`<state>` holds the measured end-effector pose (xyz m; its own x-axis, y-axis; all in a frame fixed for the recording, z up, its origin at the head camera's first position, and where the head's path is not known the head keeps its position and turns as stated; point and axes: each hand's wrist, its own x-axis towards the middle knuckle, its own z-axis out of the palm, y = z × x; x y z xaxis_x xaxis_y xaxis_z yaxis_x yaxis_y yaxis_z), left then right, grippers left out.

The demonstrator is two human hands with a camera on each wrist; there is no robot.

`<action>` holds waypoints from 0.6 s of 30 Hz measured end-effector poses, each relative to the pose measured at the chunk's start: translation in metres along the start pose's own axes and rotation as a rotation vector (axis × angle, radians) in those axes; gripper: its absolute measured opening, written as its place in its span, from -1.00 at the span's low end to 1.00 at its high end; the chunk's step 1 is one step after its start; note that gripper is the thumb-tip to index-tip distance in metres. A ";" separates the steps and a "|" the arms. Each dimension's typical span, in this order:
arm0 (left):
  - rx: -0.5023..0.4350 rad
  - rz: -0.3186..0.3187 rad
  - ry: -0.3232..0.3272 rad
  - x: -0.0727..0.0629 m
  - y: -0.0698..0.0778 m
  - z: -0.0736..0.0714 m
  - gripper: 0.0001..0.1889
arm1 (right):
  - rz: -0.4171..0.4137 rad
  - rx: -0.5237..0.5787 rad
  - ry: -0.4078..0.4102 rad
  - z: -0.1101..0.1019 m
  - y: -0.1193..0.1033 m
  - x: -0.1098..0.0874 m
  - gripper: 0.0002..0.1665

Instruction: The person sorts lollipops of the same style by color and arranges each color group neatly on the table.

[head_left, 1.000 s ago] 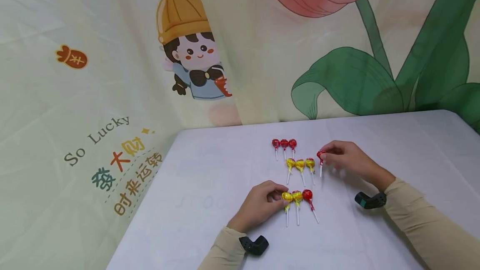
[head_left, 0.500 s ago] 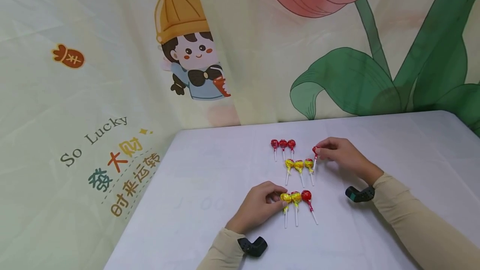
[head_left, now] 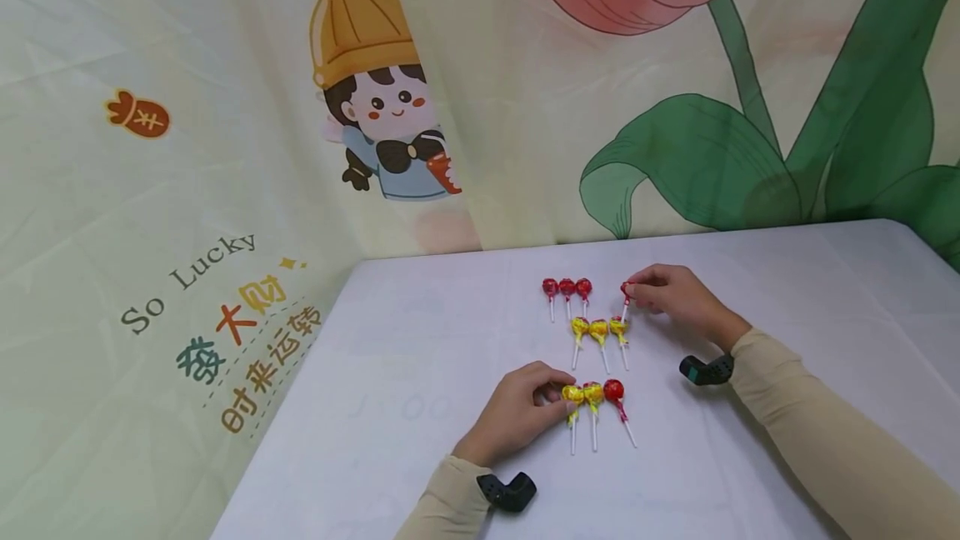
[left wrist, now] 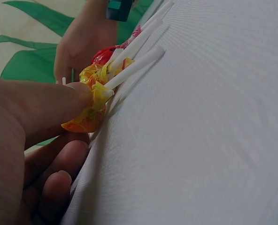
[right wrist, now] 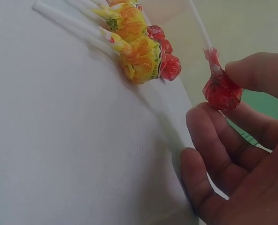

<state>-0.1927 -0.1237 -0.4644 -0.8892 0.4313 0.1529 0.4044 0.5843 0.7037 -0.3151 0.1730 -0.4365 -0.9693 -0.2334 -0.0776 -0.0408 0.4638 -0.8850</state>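
My right hand pinches a red-wrapped lollipop by its head between thumb and fingers, its white stick pointing down toward the yellow row in the head view. My left hand pinches the head of a yellow lollipop at the left end of the near row. Beside that one lie another yellow lollipop and a red lollipop. Three yellow lollipops form the middle row, just below the right hand. Three red lollipops lie side by side in the far row, left of the right hand.
A white cloth covers the table. Behind it hangs a printed curtain with a cartoon figure, a tulip and lettering. Each wrist carries a black camera.
My right hand has carried the red lollipop left and farther back, from the right of the yellow row to above its right end. The left hand stays on its yellow lollipop.
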 end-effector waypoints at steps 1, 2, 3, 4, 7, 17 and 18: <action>-0.001 0.000 0.000 0.000 0.000 0.000 -0.74 | 0.000 -0.002 0.002 0.001 0.000 0.002 -0.42; -0.002 0.000 0.000 0.000 0.000 0.000 -0.74 | -0.002 -0.003 0.004 0.001 -0.001 0.003 -0.43; -0.001 0.000 -0.001 0.000 0.000 0.000 -0.74 | -0.004 -0.006 0.008 0.002 -0.001 0.005 -0.44; -0.002 0.002 0.000 0.000 0.000 0.000 -0.74 | -0.008 -0.009 0.012 0.002 -0.002 0.006 -0.45; 0.001 0.011 0.000 0.001 -0.001 0.000 -0.74 | -0.009 -0.017 0.023 0.003 -0.003 0.010 -0.50; 0.002 0.011 -0.001 0.001 -0.003 -0.001 -0.76 | -0.009 -0.003 0.045 0.009 -0.008 0.024 -0.53; 0.003 0.010 -0.001 0.001 -0.003 0.000 -0.76 | -0.011 -0.002 0.045 0.010 -0.007 0.025 -0.53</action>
<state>-0.1948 -0.1254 -0.4661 -0.8846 0.4382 0.1594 0.4144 0.5820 0.6997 -0.3366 0.1551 -0.4366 -0.9787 -0.1998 -0.0468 -0.0522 0.4632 -0.8847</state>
